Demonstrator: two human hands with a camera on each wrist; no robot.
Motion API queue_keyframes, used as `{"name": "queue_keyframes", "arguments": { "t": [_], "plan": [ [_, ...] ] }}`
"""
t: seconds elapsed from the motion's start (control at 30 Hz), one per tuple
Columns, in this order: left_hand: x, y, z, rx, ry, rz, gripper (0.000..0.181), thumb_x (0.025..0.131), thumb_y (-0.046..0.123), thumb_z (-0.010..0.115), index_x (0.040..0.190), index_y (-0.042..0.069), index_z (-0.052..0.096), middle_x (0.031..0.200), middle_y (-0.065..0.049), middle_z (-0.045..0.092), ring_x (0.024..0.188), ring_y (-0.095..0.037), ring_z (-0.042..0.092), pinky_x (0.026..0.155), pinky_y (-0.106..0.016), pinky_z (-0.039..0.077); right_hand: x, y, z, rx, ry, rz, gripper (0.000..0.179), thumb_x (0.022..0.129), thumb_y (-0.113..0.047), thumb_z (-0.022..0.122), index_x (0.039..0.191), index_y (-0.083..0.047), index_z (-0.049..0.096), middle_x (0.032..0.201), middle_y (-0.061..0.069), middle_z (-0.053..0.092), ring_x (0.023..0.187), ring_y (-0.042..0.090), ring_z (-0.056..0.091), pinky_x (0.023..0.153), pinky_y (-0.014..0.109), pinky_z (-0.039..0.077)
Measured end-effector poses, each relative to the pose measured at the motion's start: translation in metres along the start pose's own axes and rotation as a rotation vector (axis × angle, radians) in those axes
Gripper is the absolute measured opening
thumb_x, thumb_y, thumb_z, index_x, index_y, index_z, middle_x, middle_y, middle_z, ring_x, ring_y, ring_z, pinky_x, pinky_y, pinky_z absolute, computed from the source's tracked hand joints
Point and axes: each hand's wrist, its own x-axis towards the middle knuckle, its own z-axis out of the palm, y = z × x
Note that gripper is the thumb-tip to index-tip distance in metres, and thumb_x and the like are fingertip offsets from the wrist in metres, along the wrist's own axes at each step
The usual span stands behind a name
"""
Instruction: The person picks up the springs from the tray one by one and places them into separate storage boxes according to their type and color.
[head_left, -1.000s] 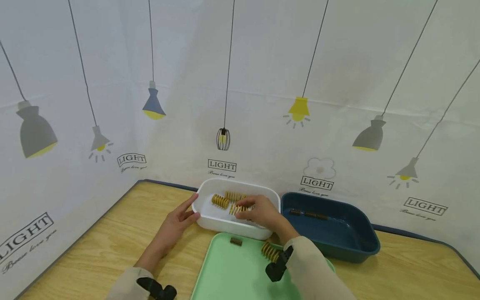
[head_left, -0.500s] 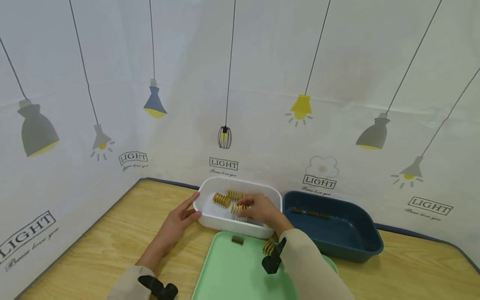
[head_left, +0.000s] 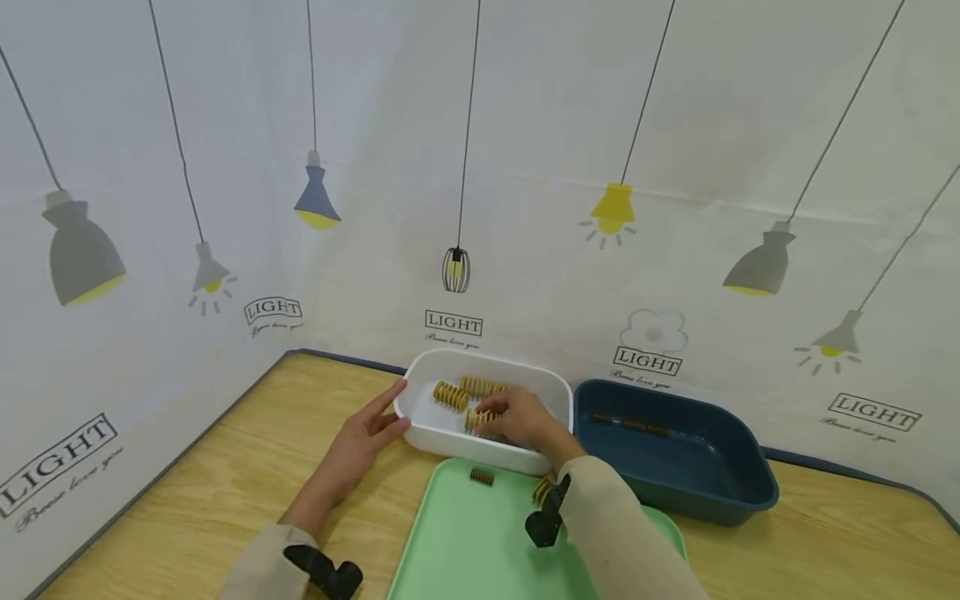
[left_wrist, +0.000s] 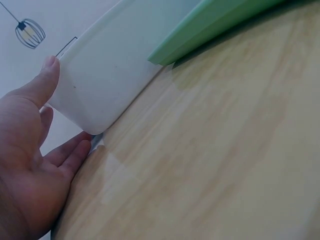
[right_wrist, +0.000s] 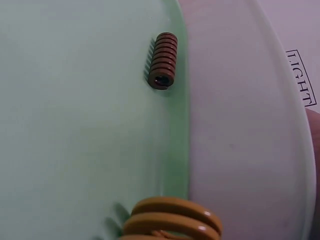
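Note:
My right hand (head_left: 523, 419) reaches into the white bin (head_left: 465, 447) and pinches a yellow coil spring (head_left: 474, 421) low inside it. Two more yellow springs lie there, one at the left (head_left: 451, 396) and one behind (head_left: 480, 386). My left hand (head_left: 352, 454) touches the bin's left end; in the left wrist view its thumb lies along the wall and its fingers are loosely extended near the base. Below the right wrist, a green tray (head_left: 480, 542) bears a small brown spring (right_wrist: 164, 62) and a large yellow spring (right_wrist: 172, 217), partly hidden in the head view.
A dark blue bin (head_left: 697, 493) stands right of the white one, with several small brown springs (head_left: 636, 426) along its back. Behind both bins hangs a printed white curtain (head_left: 375, 208). The wooden table (head_left: 195, 500) extends to the left and right.
The pinched yellow spring has settled slightly lower in the white bin, the right hand still at it. The view has shifted a little; the left hand stays at the bin's end.

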Motion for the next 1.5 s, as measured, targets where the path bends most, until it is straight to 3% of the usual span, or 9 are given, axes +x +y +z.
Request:
{"name": "queue_keyframes", "arguments": {
  "t": [0.57,1.0,1.5],
  "plan": [
    [0.0015,0.0014,0.0006,-0.012,-0.005,0.0,0.062,0.094,0.026,0.061,0.15,0.028,0.034,0.154,0.004,0.025,0.13,-0.026,0.043,0.102,-0.034,0.04,0.0005,-0.0004,-0.0018,0.021,0.023,0.034,0.033,0.077,-0.014,0.081,0.108,-0.009,0.071,0.102,0.005,0.067,0.083,0.016,0.059,0.067,0.028,0.05],
    [0.0022,-0.0015,0.0001,-0.018,0.001,-0.009,0.062,0.094,0.027,0.062,0.149,0.029,0.035,0.154,0.002,0.027,0.13,-0.026,0.044,0.102,-0.034,0.04,0.0002,-0.0023,-0.0007,-0.032,0.066,0.012,0.035,0.075,-0.013,0.083,0.107,-0.008,0.072,0.103,0.005,0.069,0.095,0.019,0.061,0.085,0.037,0.05],
    [0.0015,-0.0024,0.0001,-0.026,0.001,-0.006,0.062,0.094,0.026,0.062,0.149,0.028,0.035,0.153,0.0,0.029,0.128,-0.026,0.045,0.102,-0.034,0.041,-0.0028,-0.0046,-0.0028,0.031,0.11,0.026,0.03,0.079,-0.011,0.079,0.107,-0.008,0.072,0.102,0.005,0.065,0.092,0.019,0.059,0.079,0.036,0.051]
  ]
}}
